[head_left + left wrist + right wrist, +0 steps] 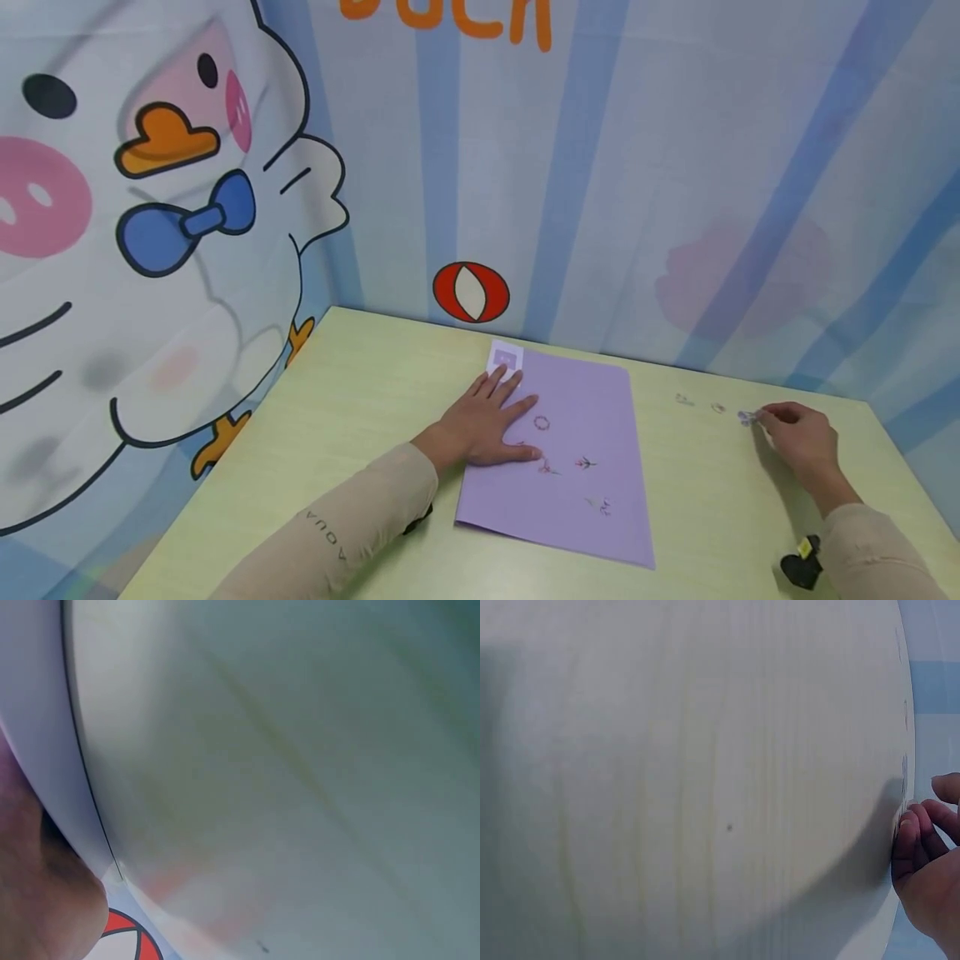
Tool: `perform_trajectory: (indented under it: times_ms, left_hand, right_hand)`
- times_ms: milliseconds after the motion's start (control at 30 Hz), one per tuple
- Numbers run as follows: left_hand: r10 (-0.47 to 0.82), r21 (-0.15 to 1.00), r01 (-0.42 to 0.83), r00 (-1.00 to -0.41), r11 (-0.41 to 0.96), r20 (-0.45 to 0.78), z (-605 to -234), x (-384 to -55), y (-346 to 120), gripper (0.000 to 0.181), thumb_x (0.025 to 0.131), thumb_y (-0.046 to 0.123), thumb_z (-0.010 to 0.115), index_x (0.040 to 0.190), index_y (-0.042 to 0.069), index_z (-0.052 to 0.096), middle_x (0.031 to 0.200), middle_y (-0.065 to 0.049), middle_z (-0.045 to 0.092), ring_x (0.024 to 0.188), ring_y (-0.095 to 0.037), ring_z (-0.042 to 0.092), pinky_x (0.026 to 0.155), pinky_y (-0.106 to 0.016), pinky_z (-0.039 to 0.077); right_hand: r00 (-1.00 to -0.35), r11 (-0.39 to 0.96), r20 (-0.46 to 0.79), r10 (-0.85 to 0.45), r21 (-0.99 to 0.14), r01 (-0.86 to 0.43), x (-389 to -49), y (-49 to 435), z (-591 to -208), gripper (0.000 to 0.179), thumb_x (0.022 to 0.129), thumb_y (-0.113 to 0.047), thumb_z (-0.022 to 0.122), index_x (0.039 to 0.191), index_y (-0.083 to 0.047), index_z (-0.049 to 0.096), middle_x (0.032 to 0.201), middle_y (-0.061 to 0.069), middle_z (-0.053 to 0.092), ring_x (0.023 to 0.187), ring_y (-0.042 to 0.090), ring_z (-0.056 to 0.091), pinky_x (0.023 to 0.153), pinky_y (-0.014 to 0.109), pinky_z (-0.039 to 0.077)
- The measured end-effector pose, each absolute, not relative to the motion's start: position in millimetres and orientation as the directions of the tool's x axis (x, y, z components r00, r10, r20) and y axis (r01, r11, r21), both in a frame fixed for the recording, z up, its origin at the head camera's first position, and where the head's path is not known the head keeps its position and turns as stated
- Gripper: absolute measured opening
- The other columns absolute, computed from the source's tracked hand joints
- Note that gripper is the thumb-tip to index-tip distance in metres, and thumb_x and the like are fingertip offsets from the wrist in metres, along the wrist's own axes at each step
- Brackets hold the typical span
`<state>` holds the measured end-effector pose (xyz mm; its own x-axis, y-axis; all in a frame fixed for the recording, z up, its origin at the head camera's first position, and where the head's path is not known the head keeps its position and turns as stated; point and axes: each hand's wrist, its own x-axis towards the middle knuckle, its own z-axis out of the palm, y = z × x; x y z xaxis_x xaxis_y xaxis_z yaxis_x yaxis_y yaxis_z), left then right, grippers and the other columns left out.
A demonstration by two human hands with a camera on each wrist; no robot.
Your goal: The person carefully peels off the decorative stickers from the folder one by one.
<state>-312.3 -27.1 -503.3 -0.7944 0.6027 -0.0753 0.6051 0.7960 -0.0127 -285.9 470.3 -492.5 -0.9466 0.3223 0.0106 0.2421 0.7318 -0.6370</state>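
Note:
My left hand (487, 425) lies spread on a purple sheet (585, 400), its fingers straight and its fingertips near the white label (510, 350) in the far left corner. Small flower stickers show on the sheet: a round wreath (542, 423), a pink flower (585, 462) and a purple flower (605, 506) among them. Over at the far right of the table, my right hand (802, 437) pinches the edge of a small blue-purple flower sticker (745, 417) between thumb and fingertips. In the right wrist view the curled fingers (906, 840) are low at the tabletop.
Two more small stickers, a pale one (684, 400) and a round one (717, 408), lie in a row left of the right hand. The pale yellow table (360, 367) ends at a printed cloth backdrop (630, 167) behind and on the left.

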Motion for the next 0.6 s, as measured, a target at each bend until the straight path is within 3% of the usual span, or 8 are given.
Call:
perform_trajectory:
  times_ms: [133,400,600]
  left_hand:
    - [0.606,-0.004,0.608,-0.792,0.794,-0.076,-500.5,-311.0,-27.4,0.093,0.094,0.087,0.035,0.170,0.034,0.024,0.179,-0.006,0.009,0.164,-0.034,-0.003,0.131,-0.052,0.004]
    - [0.625,-0.020,0.627,-0.778,0.779,-0.062,-493.5,-309.0,-28.9,0.090,0.096,0.084,0.034,0.170,0.033,0.026,0.178,-0.007,0.011,0.164,-0.034,0.000,0.131,-0.051,0.007]
    - [0.640,0.031,0.640,-0.764,0.768,-0.087,-486.4,-308.3,-29.6,0.086,0.099,0.080,0.036,0.170,0.032,0.025,0.179,-0.008,0.010,0.164,-0.034,0.000,0.131,-0.050,0.007]
  right_hand:
    - [-0.952,0.752,0.068,0.298,-0.631,0.190,-281.4,468.3,-493.6,0.050,0.111,-0.033,0.053,0.135,0.009,0.062,0.117,0.028,0.066,0.087,0.026,0.063,0.061,0.031,0.051]
    - [-0.958,0.778,0.138,0.251,-0.617,0.115,-274.7,450.8,-493.1,0.046,0.111,-0.031,0.054,0.133,0.008,0.065,0.116,0.028,0.067,0.093,0.030,0.063,0.063,0.028,0.049]
    - [-0.968,0.798,0.186,0.170,-0.603,0.024,-273.5,429.6,-486.6,0.044,0.110,-0.031,0.057,0.130,0.007,0.068,0.112,0.026,0.070,0.094,0.030,0.065,0.065,0.025,0.048]
